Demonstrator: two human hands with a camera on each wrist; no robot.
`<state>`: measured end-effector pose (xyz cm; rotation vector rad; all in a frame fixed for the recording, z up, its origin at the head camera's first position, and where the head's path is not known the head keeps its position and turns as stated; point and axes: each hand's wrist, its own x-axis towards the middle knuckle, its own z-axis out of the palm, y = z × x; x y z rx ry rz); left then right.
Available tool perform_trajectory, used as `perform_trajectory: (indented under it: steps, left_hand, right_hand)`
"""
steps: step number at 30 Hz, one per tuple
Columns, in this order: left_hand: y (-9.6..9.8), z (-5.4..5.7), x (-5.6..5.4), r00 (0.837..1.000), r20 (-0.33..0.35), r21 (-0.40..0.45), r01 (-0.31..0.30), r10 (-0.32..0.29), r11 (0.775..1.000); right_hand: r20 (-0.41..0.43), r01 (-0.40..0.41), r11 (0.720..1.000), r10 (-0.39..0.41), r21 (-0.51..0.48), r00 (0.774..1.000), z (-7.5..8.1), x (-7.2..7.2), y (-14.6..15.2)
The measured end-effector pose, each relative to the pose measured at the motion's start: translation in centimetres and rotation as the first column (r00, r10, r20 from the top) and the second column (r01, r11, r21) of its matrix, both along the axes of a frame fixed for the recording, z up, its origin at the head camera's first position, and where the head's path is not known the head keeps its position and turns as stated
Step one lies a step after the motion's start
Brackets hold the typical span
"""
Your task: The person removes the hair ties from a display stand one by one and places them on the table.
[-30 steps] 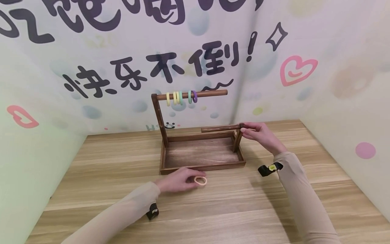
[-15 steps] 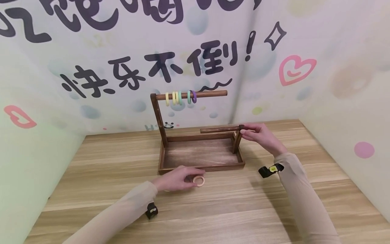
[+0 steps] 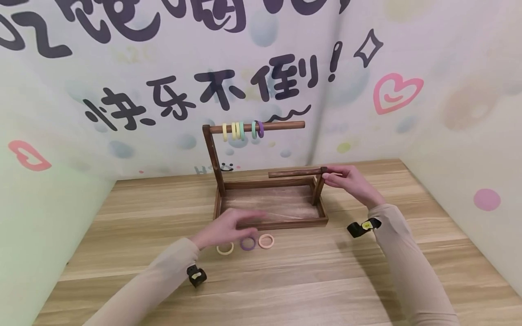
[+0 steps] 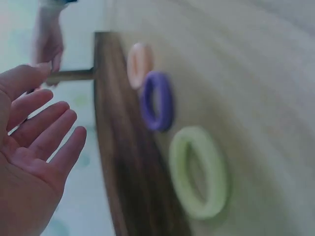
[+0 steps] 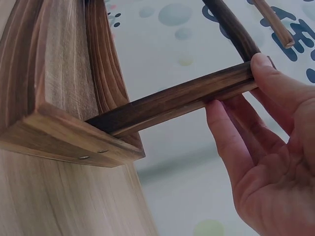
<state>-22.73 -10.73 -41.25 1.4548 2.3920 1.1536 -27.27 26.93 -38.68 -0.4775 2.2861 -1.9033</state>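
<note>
My left hand [image 3: 226, 227] hovers with its fingers extended and nothing in them, over the front edge of the wooden rack [image 3: 285, 224]. Below it on the table lie three rings in a row: a pale yellow ring [image 4: 216, 169], a purple ring [image 4: 168, 103] and a peach ring [image 3: 266, 248]. In the head view the hand partly covers the yellow and purple ones. My right hand [image 3: 350, 182] pinches the top of the rack's short right post [image 5: 182, 96], thumb at the upper end and fingers underneath.
From the rack's tall left post [image 3: 214, 158] an upper bar [image 3: 285, 125] carries several yellow, green and purple rings. A lower bar [image 3: 291, 173] extends left from the short post, without rings. Behind the wooden table [image 3: 285, 285] hangs a printed white backdrop [image 3: 171, 145].
My left hand has let go of the peach ring, leaving it flat on the table, and has risen and drawn back left, uncovering the yellow and purple rings. The right hand stays on the post.
</note>
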Motion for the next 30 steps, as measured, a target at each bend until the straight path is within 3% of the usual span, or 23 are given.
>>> perform_trajectory:
  steps: [4, 7, 12, 16, 19, 22, 30]
  left_hand:
    - [-1.5, 1.5, -0.9, 0.992, 0.021, 0.116, -0.129, 0.127, 0.985]
    - [-3.0, 3.0, -1.8, 0.966, 0.054, 0.186, -0.257, 0.251, 0.948]
    - [-5.5, 5.7, -3.3, 0.913, 0.129, 0.341, -0.407, 0.386, 0.848]
    - [-6.8, 7.9, -4.4, 0.874, 0.196, 0.431, -0.484, 0.444, 0.762]
    - [-7.2, 9.4, -5.2, 0.853, 0.251, 0.459, -0.521, 0.457, 0.720]
    - [-7.3, 10.5, -6.1, 0.848, 0.288, 0.466, -0.530, 0.445, 0.708]
    - [-6.8, 11.7, -8.2, 0.857, 0.329, 0.466, -0.513, 0.397, 0.721]
  right_hand:
    - [-0.011, -0.012, 0.999, 0.012, 0.033, 1.000, 0.1, 0.0, 0.1]
    - [-0.017, -0.018, 0.998, 0.019, 0.055, 1.000, 0.2, -0.1, 0.1]
    - [0.009, -0.014, 0.996, 0.013, 0.084, 1.000, 0.5, -0.4, 0.1]
    - [0.046, -0.020, 0.994, 0.015, 0.108, 0.999, 0.7, -0.7, 0.2]
    - [0.060, -0.025, 0.991, 0.017, 0.134, 0.998, 0.9, -0.9, 0.3]
    - [0.068, -0.028, 0.989, 0.018, 0.145, 0.998, 0.9, -1.1, 0.3]
    - [0.081, -0.061, 0.995, 0.055, 0.080, 0.995, 0.8, -1.5, 0.3]
